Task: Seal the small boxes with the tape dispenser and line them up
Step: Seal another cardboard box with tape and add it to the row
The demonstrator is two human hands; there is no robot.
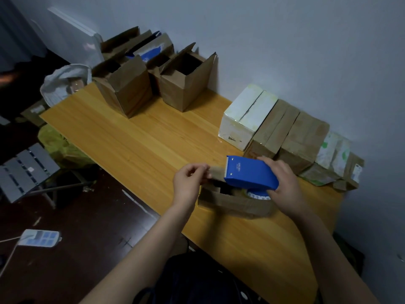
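- The left hand (pixel 190 183) is curled, with thumb and forefinger pinched on the end of the tape (pixel 217 172), which is drawn out from the mouth of the dispenser (pixel 249 174)
- The right hand (pixel 282 183) is wrapped round the rear of the blue dispenser, fingers curled over its top edge; how the thumb lies cannot be told
- The dispenser is held tilted just above a small brown box (pixel 234 204), which lies on the table (pixel 131 139) near the front edge, between the two hands
- The roll (pixel 259 195) is seen under the dispenser body
- The box top is seen open and dark at the left; the rest of it is hidden by the dispenser and the right hand
- A row of closed boxes is lined up along the wall (pixel 306 51) at the right, each touching the next: a white box (pixel 243 121) at the far end, then brown boxes (pixel 285 137), then a green-and-white one (pixel 333 154)
- Part of the row is found just behind the right hand
- Open boxes (pixel 153 84) are clustered at the far end of the table, flaps up, well apart from the row
- A white bag (pixel 63 82) is seen past the far left corner and a yellow-green bag (pixel 57 145) beside the table's left edge
- A grey rack (pixel 24 172) and a power strip (pixel 39 238) are seen on the dark floor (pixel 87 216)
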